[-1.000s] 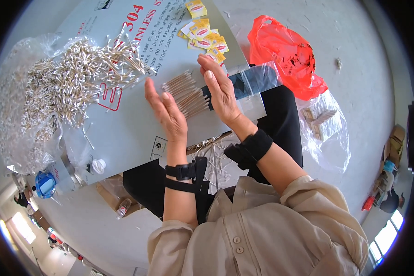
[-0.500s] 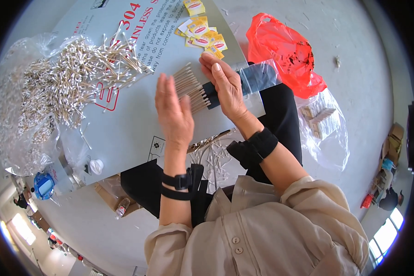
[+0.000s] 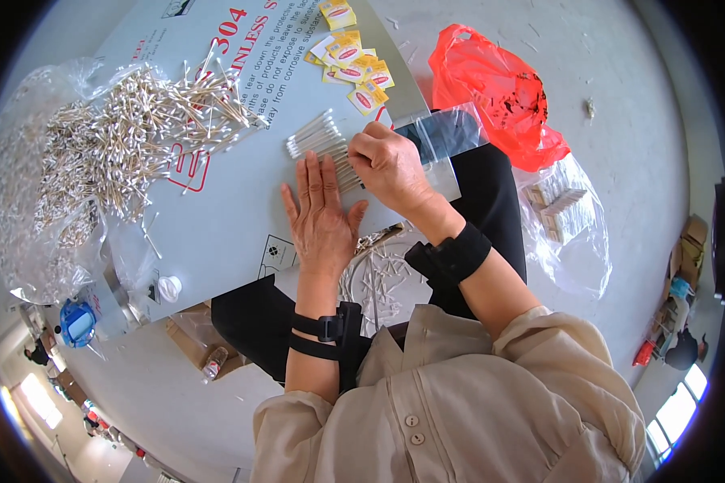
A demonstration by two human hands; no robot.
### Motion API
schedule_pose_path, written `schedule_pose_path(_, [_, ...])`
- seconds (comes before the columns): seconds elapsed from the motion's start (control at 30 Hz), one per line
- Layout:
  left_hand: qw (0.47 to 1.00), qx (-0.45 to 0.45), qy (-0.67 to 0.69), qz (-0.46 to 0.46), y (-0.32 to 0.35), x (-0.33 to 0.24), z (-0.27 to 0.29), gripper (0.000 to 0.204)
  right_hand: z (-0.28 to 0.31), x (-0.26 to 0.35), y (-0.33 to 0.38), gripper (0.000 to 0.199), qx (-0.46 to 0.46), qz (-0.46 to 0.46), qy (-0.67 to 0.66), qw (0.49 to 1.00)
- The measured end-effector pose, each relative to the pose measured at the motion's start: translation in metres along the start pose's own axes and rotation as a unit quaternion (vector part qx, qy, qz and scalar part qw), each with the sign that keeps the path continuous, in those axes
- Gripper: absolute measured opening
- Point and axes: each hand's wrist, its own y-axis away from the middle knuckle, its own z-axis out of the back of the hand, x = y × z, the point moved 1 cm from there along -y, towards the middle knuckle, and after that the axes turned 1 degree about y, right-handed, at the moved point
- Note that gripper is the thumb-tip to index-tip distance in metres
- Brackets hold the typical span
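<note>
Row of swabs (image 3: 317, 135) lies on the table (image 3: 225, 233), just above the middle of the frame. Each swab's long axis slants from lower left to upper right; the row itself steps down toward the lower right, in between the hands. Left hand (image 3: 322, 209) comes in from below, its fingertips over the row's lower-left side: the nearer hand, by overlap. Right hand (image 3: 388, 165) sits at the row's right side; touching or just beside, I cannot tell.

Left is flat, palm down, middle fingers together, thumb and little finger spread, no grasp seen. Right is curled like a loose fist; its inside is hidden, so cannot tell whether it holds anything. Dark strip (image 3: 451, 133) shows beyond it, toward upper right.

Counts. Hands: two. Row: roughly a dozen swabs showing, others perhaps covered. Pile (image 3: 129, 137), left of frame: loose swabs past counting, by one clear bag (image 3: 16, 185). Packets (image 3: 348, 55), upper middle: at least six, overlapping. Red bag (image 3: 491, 97), upper right: one. Blue box (image 3: 78, 324), lower left: one.
</note>
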Motion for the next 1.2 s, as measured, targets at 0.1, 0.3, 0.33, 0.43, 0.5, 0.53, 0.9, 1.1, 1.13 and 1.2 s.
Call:
schedule_pose_path(0.1, [1.000,-0.003,0.008,0.005,0.000,-0.001,0.000,0.082,0.000,-0.004,0.004,0.003,-0.031,0.020,-0.031,0.999])
schedule_pose_path(0.3, [1.000,-0.006,0.005,0.001,0.000,0.000,-0.002,0.081,-0.002,-0.005,-0.014,0.003,0.001,-0.040,0.062,0.997])
schedule_pose_path(0.33, [1.000,-0.007,0.006,-0.001,0.000,0.000,-0.002,0.081,0.000,-0.005,-0.018,0.003,0.001,-0.041,0.063,0.997])
schedule_pose_path(0.43, [1.000,-0.008,0.003,0.000,0.000,0.001,-0.001,0.080,0.003,-0.006,-0.026,0.004,0.082,-0.078,0.088,0.990])
schedule_pose_path(0.5, [1.000,-0.008,0.001,-0.002,0.000,0.002,-0.001,0.079,0.005,-0.009,-0.028,0.006,0.120,-0.115,0.036,0.985])
schedule_pose_path(0.53, [0.999,-0.021,0.037,0.004,0.001,0.004,0.001,0.076,0.006,-0.013,-0.025,0.006,0.120,-0.114,0.036,0.986])
schedule_pose_path(0.9, [0.756,-0.286,0.583,0.077,-0.065,0.030,-0.005,0.059,-0.020,-0.014,-0.031,0.044,-0.055,-0.060,-0.436,0.896])
schedule_pose_path(1.1, [0.732,-0.281,0.617,0.062,-0.069,0.023,-0.012,0.058,-0.025,-0.008,-0.029,0.046,0.000,-0.056,-0.400,0.915])
schedule_pose_path(1.13, [0.732,-0.282,0.617,0.064,-0.068,0.023,-0.013,0.058,-0.024,-0.008,-0.024,0.046,0.002,-0.056,-0.400,0.915])
schedule_pose_path(1.2, [0.715,-0.269,0.643,0.059,-0.067,0.020,-0.013,0.062,-0.021,-0.009,-0.015,0.047,-0.028,-0.084,-0.431,0.898])
